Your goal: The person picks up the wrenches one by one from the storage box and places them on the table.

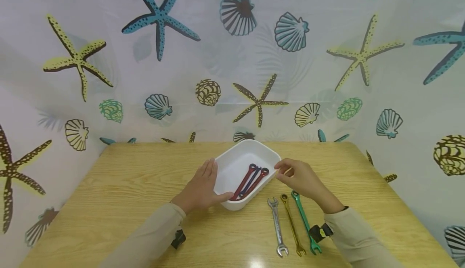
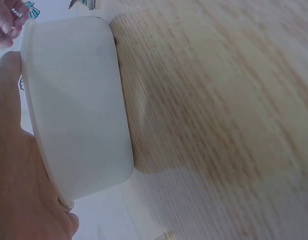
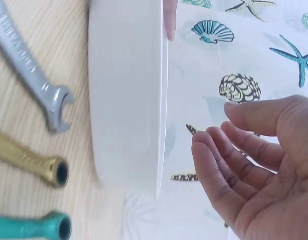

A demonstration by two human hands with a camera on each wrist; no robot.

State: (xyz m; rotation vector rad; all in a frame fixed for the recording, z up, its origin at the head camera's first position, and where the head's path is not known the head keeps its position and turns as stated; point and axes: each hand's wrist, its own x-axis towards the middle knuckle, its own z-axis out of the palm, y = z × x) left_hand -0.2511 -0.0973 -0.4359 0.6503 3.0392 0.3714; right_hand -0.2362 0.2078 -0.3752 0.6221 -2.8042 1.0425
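Observation:
A white plastic tray [image 1: 233, 206] stands on the table, turned at an angle. Inside it lie two red wrenches [image 1: 244, 181] with a dark blue wrench [image 1: 250, 183] between them. My left hand [image 1: 203, 187] rests along the tray's left rim, fingers straight, the thumb reaching over the front corner. In the left wrist view its palm lies against the rim of the tray [image 2: 79, 110]. Beside the right rim hovers my right hand [image 1: 296, 175], fingers loosely bent. The right wrist view shows nothing between the thumb and fingers of this hand [image 3: 253, 165].
To the right, in front of the tray, a silver wrench [image 1: 277, 227], a gold wrench [image 1: 292, 223] and a green wrench [image 1: 303, 217] lie side by side on the wooden table [image 1: 138, 175]. A cloth [image 1: 203, 58] printed with starfish and shells hangs behind and at both sides.

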